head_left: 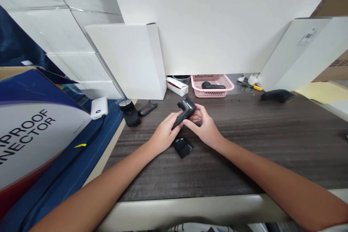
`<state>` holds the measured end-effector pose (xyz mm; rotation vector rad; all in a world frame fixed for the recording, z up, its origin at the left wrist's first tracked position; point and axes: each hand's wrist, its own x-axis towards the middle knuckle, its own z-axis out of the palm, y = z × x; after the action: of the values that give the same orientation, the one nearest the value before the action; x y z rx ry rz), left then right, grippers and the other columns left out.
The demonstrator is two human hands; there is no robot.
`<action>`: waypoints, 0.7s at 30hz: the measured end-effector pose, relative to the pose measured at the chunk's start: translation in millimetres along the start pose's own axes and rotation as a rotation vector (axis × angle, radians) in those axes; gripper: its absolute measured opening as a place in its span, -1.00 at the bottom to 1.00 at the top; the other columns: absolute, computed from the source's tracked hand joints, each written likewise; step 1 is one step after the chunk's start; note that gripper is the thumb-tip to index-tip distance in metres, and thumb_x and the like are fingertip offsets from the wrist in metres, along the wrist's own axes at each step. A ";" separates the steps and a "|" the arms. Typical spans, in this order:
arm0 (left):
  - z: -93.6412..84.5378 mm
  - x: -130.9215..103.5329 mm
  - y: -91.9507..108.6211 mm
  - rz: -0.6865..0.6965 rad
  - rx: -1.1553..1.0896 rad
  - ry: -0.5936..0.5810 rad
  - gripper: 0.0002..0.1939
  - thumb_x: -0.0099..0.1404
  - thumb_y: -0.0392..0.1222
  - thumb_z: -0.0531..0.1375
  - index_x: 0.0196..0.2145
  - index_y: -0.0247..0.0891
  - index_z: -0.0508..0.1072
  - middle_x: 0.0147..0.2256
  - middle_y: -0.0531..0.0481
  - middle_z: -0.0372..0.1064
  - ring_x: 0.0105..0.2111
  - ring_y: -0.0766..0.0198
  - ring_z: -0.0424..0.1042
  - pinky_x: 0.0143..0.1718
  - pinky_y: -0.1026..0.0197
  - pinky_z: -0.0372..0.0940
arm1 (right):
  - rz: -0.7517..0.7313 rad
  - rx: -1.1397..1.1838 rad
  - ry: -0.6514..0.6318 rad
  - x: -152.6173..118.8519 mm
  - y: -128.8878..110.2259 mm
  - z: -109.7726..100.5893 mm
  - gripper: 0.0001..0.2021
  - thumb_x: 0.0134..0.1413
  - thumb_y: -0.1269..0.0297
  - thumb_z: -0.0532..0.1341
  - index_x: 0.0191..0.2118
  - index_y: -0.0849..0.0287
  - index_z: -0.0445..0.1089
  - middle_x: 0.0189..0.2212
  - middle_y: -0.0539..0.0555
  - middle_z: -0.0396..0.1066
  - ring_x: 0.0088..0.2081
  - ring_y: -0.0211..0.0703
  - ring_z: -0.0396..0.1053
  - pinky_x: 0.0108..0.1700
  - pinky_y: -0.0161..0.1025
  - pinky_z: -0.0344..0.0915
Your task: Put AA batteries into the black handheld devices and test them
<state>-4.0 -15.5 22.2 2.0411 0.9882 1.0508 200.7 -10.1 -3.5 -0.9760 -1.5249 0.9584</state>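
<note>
A black angled device (186, 109) with a ridged round head is held above the dark wood-grain table (217, 174). My left hand (166, 130) is closed around its lower handle. My right hand (202, 125) grips it from the right, with the thumb at the handle and the fingers behind the head. Just below my hands, a black plastic piece (183, 146) lies on the table. To the left stand a black item with a round clear top (129, 113) and a dark curved part (147, 108).
A pink basket (212, 92) holding a black part (213, 85) sits at the back beside a small white box (177, 86). Further right are a yellow-handled tool (255, 87) and a black curved piece (277, 96). White boxes (136, 58) and a power bank (99, 108) are left.
</note>
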 end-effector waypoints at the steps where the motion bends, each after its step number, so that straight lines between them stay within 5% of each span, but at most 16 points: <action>1: 0.4 -0.4 1.3 0.003 0.010 -0.005 -0.52 0.51 -0.13 0.18 0.33 -0.12 0.41 0.21 -0.16 0.42 0.24 -0.04 0.37 0.34 -0.01 0.17 | 0.011 0.040 0.005 0.0 -0.4 1.2 -0.31 0.16 0.02 0.44 0.29 0.03 0.17 0.02 0.14 0.57 -0.03 -0.01 0.57 0.09 0.00 0.47; 4: 1.6 -2.3 3.0 0.005 0.005 -0.022 -0.49 0.48 -0.12 0.23 0.34 -0.11 0.39 0.21 -0.17 0.40 0.25 -0.05 0.34 0.35 -0.02 0.14 | 0.060 0.211 0.010 2.5 -1.1 3.1 -0.37 0.14 0.04 0.44 0.23 0.03 0.22 0.10 0.15 0.54 0.04 -0.01 0.56 0.14 -0.01 0.47; 8: 2.6 -4.8 -2.0 -0.065 -0.096 -0.061 -0.36 0.41 -0.03 0.32 0.37 -0.11 0.30 0.21 -0.19 0.37 0.13 -0.04 0.39 0.23 -0.02 0.24 | 0.235 0.413 0.051 10.1 -0.4 -1.0 -0.52 0.06 0.04 0.44 0.05 0.06 0.36 -0.07 0.06 0.58 -0.18 -0.06 0.58 -0.09 -0.09 0.55; 14: 3.2 0.1 -18.7 -0.158 -0.131 0.061 -0.42 0.50 0.09 0.19 0.32 -0.21 0.19 0.12 -0.21 0.35 -0.05 0.13 0.40 0.02 0.08 0.29 | 0.493 0.713 -0.018 21.5 -3.6 -17.5 -0.59 0.35 -0.11 0.17 -0.06 0.17 0.47 -0.18 0.17 0.54 -0.26 -0.01 0.55 -0.35 -0.16 0.53; 21: 4.0 2.4 -29.3 -0.174 -0.103 0.071 -0.48 0.52 0.09 0.15 0.28 -0.21 0.19 0.09 -0.17 0.33 -0.06 0.16 0.37 0.01 0.07 0.28 | 0.562 0.812 -0.100 30.8 -3.0 -30.9 -0.48 0.48 -0.13 -0.02 -0.08 0.22 0.48 -0.19 0.17 0.51 -0.52 -0.25 0.30 -0.67 -0.35 0.17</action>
<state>-9.2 1.0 -1.9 1.8111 1.1025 1.0649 227.0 20.2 13.9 -0.7515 -0.7782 1.8532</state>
